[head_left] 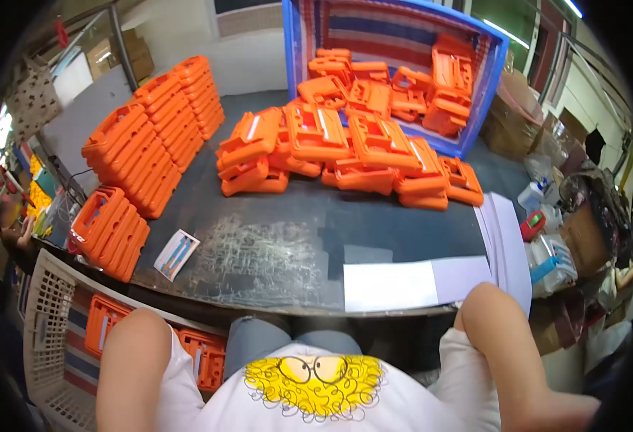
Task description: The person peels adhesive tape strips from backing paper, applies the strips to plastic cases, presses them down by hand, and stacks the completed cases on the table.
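Only the bent arm on my left side (132,367) shows; my left hand is below the frame edge. My right hand (568,412) is low at the right edge of the view, blurred and partly cut off, away from the table, and its fingers cannot be made out. In front of me, orange plastic cases (316,133) lie in a loose heap on the dark table. More orange cases (143,155) stand in neat stacks at the left, with a shorter row (111,234) nearer me. A small white printed card with blue strips (177,254) lies beside that row.
A blue crate (486,86) tipped on its side holds more orange cases behind the heap. White paper sheets (390,286) lie at the table's front edge. A pale basket (46,309) with orange cases stands below left. Bags and cardboard boxes (583,234) crowd the right.
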Demonstrator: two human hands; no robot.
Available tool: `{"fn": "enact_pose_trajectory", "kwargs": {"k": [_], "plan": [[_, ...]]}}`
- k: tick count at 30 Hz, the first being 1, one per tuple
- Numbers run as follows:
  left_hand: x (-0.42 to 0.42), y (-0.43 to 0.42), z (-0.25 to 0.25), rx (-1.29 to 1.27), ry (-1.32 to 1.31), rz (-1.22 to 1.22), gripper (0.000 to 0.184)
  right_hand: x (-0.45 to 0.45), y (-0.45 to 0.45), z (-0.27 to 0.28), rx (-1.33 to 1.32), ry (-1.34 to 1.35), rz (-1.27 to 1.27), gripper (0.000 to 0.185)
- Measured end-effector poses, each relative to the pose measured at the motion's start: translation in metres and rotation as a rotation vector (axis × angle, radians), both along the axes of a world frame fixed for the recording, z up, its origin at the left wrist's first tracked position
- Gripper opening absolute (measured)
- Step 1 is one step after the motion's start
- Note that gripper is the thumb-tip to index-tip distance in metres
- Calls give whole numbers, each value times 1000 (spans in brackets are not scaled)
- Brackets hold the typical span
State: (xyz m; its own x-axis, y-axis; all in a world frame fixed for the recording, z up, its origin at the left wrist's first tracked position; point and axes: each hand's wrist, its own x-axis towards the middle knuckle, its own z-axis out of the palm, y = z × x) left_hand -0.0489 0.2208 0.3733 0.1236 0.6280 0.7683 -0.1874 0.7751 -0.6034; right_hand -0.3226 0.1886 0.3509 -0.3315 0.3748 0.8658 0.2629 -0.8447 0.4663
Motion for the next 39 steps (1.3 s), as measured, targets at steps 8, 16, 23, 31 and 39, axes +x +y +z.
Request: {"fn": "enact_pose_trajectory", "kwargs": {"k": [8,16,23,31,39], "plan": [[41,-112,-182,1108,-32,184,22,-5,-122,-153,729,311,-494,21],[112,-188,-397,1818,-599,1098,45,59,-174,-359,1300,1318,-1007,50],[114,-187,-384,1954,-615,997,46,60,-177,-359,1273,1343,-1002,50],[116,-192,-387,1925,-565,989,45,52,-182,-384,1213,1307,-1035,54],[118,-188,-413,1786,-380,949,39,57,-164,-358,1175,1059,-964,43]]}}
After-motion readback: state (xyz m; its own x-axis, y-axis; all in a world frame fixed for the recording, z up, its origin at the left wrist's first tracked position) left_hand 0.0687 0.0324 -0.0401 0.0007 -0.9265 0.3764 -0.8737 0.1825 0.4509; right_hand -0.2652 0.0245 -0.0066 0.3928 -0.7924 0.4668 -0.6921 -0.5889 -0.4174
